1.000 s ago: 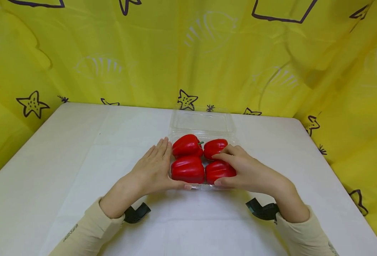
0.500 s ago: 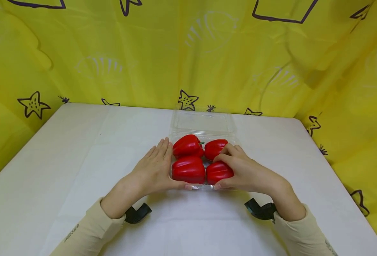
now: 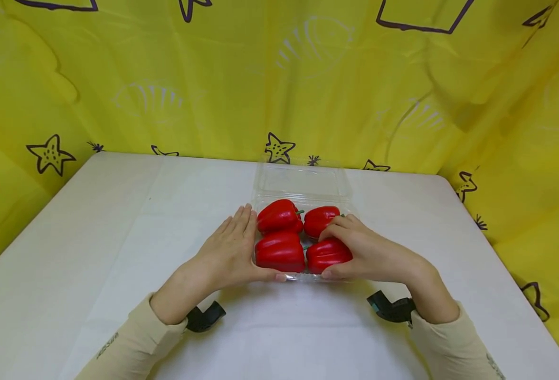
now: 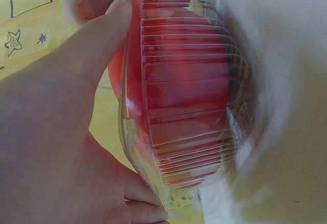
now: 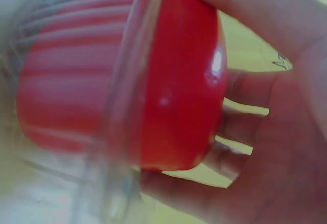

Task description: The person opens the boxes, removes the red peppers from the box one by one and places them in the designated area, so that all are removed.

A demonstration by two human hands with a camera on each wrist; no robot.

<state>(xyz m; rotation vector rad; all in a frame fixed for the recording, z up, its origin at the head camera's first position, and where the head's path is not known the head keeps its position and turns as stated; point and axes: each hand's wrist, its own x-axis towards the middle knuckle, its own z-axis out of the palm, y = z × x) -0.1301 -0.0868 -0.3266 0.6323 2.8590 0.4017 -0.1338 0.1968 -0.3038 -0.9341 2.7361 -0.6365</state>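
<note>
Several red bell peppers sit in two rows in a clear plastic clamshell box (image 3: 303, 277) with its lid (image 3: 300, 181) folded back. My left hand (image 3: 229, 250) lies along the box's left side, fingers straight, with the thumb over the front rim; in the left wrist view the ribbed box wall (image 4: 186, 86) shows red through it. My right hand (image 3: 369, 250) grips the front right pepper (image 3: 327, 256), thumb at its front and fingers curled over its back. Up close, this pepper (image 5: 184, 81) rises above the box rim. Beside it is the front left pepper (image 3: 279, 253).
Behind stand the back left pepper (image 3: 276, 216), its green stem pointing right, and the back right pepper (image 3: 319, 220), partly behind my right fingers. A white cloth covers the table (image 3: 279, 338). Yellow patterned curtain (image 3: 212, 79) hangs along the back and sides.
My right hand, its fingers drawn in around the front right pepper half a second ago, has shifted slightly right. That pepper has turned a little, its stem tip now showing. My left hand stays put.
</note>
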